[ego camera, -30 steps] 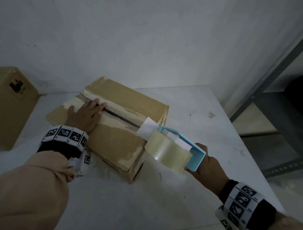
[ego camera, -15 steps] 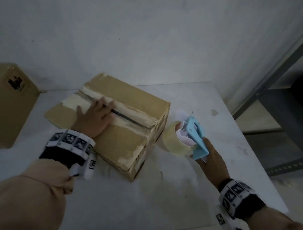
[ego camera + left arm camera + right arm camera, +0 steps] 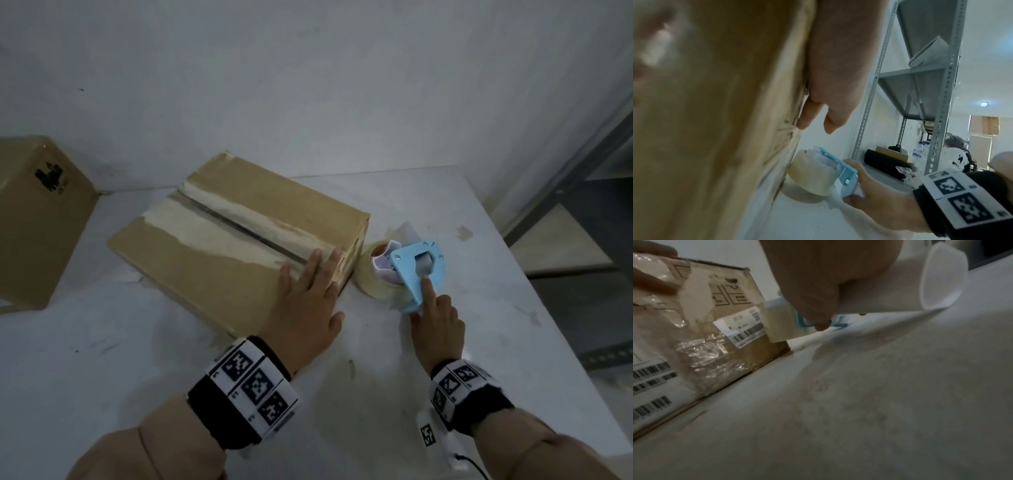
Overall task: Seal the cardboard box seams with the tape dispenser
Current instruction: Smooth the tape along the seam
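While my left hand (image 3: 306, 308) lies flat with straight fingers on the near corner of the brown cardboard box (image 3: 239, 236), my right hand (image 3: 436, 329) grasps the handle of the light-blue plastic tape dispenser (image 3: 416, 270), index finger stretched along its frame. Its roll of clear tape (image 3: 371, 277) sits just beyond my right fingertips, resting on the white table (image 3: 445, 212) right beside the box's end wall. Ahead of my left fingers the box's dark centre seam (image 3: 236, 226) runs away between torn pale strips. Far off to my left stands a second brown carton (image 3: 37, 212). Off to my right rises grey metal shelving (image 3: 920, 84).
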Motion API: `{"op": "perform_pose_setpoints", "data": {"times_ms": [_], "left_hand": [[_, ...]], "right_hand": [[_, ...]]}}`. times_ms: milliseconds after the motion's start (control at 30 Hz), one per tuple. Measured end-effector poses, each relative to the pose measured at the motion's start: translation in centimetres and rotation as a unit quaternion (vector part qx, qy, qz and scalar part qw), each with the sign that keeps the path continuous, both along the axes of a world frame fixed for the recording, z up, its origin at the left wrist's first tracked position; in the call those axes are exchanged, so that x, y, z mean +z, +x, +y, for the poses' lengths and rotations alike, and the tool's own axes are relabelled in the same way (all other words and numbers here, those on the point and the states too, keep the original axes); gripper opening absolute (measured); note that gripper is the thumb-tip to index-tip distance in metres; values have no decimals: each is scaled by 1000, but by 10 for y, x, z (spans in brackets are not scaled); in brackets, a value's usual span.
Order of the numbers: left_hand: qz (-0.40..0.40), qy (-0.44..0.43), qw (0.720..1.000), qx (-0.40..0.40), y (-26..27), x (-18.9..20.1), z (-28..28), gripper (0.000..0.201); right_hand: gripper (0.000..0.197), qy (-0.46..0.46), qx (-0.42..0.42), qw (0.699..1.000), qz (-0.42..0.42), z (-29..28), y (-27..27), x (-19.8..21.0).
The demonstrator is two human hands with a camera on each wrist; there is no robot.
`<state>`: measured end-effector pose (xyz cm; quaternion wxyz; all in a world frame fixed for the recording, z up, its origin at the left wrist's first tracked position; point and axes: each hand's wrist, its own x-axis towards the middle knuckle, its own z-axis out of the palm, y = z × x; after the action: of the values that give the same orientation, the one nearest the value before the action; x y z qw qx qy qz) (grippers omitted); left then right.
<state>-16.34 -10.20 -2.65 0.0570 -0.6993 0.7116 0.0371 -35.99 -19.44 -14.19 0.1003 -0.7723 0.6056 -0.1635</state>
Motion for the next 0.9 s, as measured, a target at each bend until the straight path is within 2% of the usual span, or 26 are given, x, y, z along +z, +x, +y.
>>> {"op": "perform_pose_setpoints", "data": {"times_ms": [200,300,367,433,500,533,600,667,733,800,900], "left_hand": [[-5,-30,999,-44,2,-8,3,67],[-53,-9,996,-72,1,-8,3,68],[-44,-29,992,-116,5,-3,6,60],[-7,-91,984,-152,11,4,10,48],[34,-126,981,-146,23,13,14,44],[52,-122,983,-126,30,19,14,49],[64,-93,992,-56,50,30,12,73],[68,-18,997,43,79,35,10,92],[62,24,993,99,105,36,8,93],[63,56,989,123,122,36,4,92],[61,101,981,156,142,28,-6,70]], "right_hand": [[82,-24,19,999,39,6,5,-7],[76,-17,13,999,28,6,3,-2],[63,-43,-8,999,7,9,4,5],[53,-63,-25,997,-28,13,12,18],[57,-66,-26,993,-94,12,28,34],[58,-63,-15,989,-131,12,38,44],[54,-75,50,978,-188,11,61,63],[53,-97,155,962,-201,15,84,79],[56,-97,274,941,-176,20,105,91],[57,-95,365,919,-112,24,119,94],[64,-71,399,913,-41,25,125,94]]}}
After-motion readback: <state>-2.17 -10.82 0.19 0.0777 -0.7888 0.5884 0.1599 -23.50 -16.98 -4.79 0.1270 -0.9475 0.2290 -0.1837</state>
